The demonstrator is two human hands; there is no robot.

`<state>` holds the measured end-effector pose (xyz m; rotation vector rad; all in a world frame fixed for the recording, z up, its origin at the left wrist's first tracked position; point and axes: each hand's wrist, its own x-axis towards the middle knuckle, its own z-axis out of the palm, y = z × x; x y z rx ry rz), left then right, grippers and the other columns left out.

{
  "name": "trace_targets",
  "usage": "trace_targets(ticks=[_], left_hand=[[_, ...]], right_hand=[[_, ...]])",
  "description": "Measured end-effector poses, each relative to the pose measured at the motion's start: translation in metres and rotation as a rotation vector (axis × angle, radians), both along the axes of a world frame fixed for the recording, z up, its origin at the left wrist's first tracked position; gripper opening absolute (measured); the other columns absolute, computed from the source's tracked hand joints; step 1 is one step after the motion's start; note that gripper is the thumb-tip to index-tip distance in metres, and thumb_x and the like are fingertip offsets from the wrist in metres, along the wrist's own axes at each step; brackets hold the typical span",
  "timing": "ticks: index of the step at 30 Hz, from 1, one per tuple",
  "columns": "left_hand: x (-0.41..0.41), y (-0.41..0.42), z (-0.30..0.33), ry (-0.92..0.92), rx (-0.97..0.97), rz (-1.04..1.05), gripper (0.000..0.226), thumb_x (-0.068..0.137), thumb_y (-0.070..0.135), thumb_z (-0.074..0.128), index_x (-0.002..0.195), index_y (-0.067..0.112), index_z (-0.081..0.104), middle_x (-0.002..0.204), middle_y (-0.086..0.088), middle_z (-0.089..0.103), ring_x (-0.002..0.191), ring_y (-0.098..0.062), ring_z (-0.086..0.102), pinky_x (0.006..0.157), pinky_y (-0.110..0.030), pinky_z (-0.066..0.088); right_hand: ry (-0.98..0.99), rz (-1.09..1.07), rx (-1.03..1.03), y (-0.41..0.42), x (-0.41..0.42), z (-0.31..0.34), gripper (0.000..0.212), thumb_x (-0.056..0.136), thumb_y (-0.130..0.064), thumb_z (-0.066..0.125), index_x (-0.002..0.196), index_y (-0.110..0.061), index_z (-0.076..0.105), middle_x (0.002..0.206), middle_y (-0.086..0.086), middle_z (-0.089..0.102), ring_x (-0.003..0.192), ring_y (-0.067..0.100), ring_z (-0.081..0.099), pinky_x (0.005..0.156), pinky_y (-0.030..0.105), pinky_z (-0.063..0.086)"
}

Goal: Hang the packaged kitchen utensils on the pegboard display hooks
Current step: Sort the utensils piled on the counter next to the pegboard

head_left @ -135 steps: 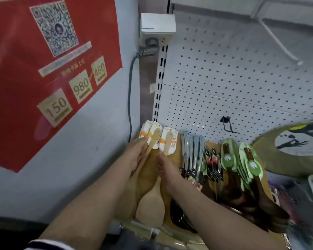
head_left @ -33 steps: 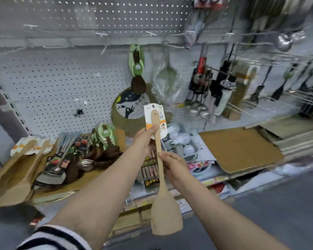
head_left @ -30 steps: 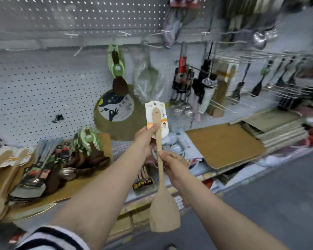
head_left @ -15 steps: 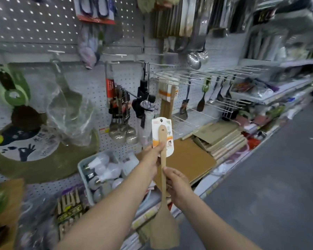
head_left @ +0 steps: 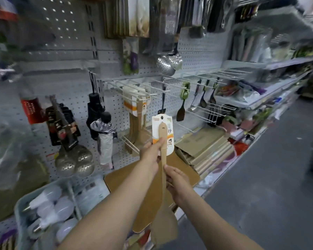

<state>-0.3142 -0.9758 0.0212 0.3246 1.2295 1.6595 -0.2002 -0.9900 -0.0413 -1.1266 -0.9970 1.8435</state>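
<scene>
The left hand (head_left: 150,150) fingers are pinching the wooden spatula (head_left: 163,159) at its card, the right hand (head_left: 175,179) fingers gripping the handle below. Beyond them, the hook (head_left: 143,95) is already carrying matching spatulas, so the card's small hole is risking a miss.

i count two hands: left hand (head_left: 150,154) and right hand (head_left: 176,179). one carded wooden spatula (head_left: 163,141) sits between them. two perforated metal skimmers (head_left: 74,162) hang low, two steel ladles (head_left: 168,63) higher up, and one tray of white bulbs (head_left: 49,206) below.

We can read only one Chinese character, 子, on the spatula's white card (head_left: 162,134); other labels are too blurred
</scene>
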Motion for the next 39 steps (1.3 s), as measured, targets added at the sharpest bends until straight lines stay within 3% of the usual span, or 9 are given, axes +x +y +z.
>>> trace_targets(ticks=[4,8,13,22,29,34,39], left_hand=[[0.017,0.051,0.016,0.003,0.05,0.035,0.019,0.089,0.02,0.075,0.105,0.014,0.067,0.094,-0.003,0.072,0.082,-0.019,0.063,0.069,-0.033,0.049],[0.028,0.09,0.026,-0.037,0.07,0.17,0.02,0.085,0.019,0.078,0.101,0.017,0.066,0.103,-0.007,0.073,0.096,-0.025,0.065,0.095,-0.047,0.05],[0.036,0.113,0.026,-0.085,0.145,0.324,0.013,0.087,0.016,0.075,0.096,0.016,0.065,0.096,-0.004,0.073,0.091,-0.023,0.063,0.082,-0.039,0.047],[0.025,0.142,0.022,-0.053,0.118,0.498,0.017,0.082,0.019,0.08,0.095,0.015,0.07,0.096,-0.006,0.077,0.097,-0.029,0.069,0.102,-0.053,0.05],[0.015,0.14,0.003,0.045,0.185,0.469,0.031,0.07,0.026,0.079,0.098,0.014,0.071,0.098,-0.006,0.076,0.098,-0.028,0.066,0.103,-0.053,0.046],[0.003,0.136,-0.009,0.152,0.197,0.462,0.026,0.071,0.028,0.077,0.091,0.014,0.068,0.086,-0.003,0.075,0.083,-0.02,0.067,0.086,-0.045,0.047],[-0.018,0.139,-0.013,0.191,0.192,0.461,0.031,0.073,0.027,0.078,0.097,0.011,0.068,0.098,-0.008,0.076,0.09,-0.022,0.067,0.092,-0.046,0.048]], right_hand=[[0.046,0.056,0.042,0.059,0.016,0.01,0.012,0.094,-0.022,0.07,0.096,-0.01,0.073,0.083,0.009,0.07,0.066,0.017,0.064,0.061,0.027,0.05],[0.056,0.18,0.087,0.111,0.029,0.023,0.01,0.094,-0.023,0.071,0.088,-0.014,0.07,0.081,0.008,0.068,0.063,0.014,0.061,0.059,0.027,0.046],[0.029,0.322,0.132,0.158,0.041,0.03,0.017,0.092,-0.017,0.072,0.076,-0.018,0.073,0.081,0.014,0.06,0.065,0.017,0.056,0.058,0.027,0.043],[0.084,0.473,0.077,0.201,0.017,0.018,0.014,0.092,-0.018,0.072,0.078,-0.017,0.07,0.074,0.009,0.059,0.06,0.016,0.053,0.054,0.026,0.039],[0.097,0.589,0.129,0.226,0.004,0.001,0.009,0.09,-0.019,0.074,0.083,-0.018,0.079,0.082,0.008,0.069,0.074,0.019,0.062,0.066,0.027,0.048],[0.132,0.633,0.143,0.233,-0.011,-0.011,0.009,0.084,-0.024,0.079,0.085,-0.016,0.077,0.086,0.011,0.07,0.076,0.019,0.064,0.071,0.027,0.051],[0.169,0.648,0.116,0.23,-0.032,-0.02,0.016,0.078,-0.028,0.084,0.085,-0.016,0.078,0.085,0.012,0.069,0.076,0.021,0.064,0.073,0.029,0.051]])
